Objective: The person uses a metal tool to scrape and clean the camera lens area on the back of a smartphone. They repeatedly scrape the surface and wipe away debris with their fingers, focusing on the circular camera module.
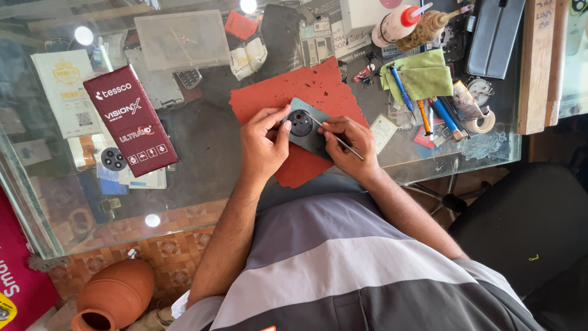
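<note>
From the head view, looking straight down: my left hand is clamped on the left edge of the grey phone back panel, thumb and fingertips pinching it just beside the round camera ring, pinning it flat on the red work mat. My right hand is closed in a pen grip around thin metal tweezers, so neither hand is loose. The panel sits between my two hands, near the middle of the mat, touching both of them. The relation that matters here: the tweezers run on a slant, their back end lying over my right knuckles down and to the right in the picture, their tip pointing up and left toward the camera ring, at or just beside its right rim. I cannot tell whether the tip is actually touching the ring. So the ring lies up-left of my right hand, along the tool's own line, and just right of my left thumb; the left hand is the one closer to it. The panel's long axis also tilts, running from upper left to lower right, roughly with the tweezers. Over on the right, well apart, a green cloth and a blue pen lie on the glass table, with a maroon box off to my left.
</note>
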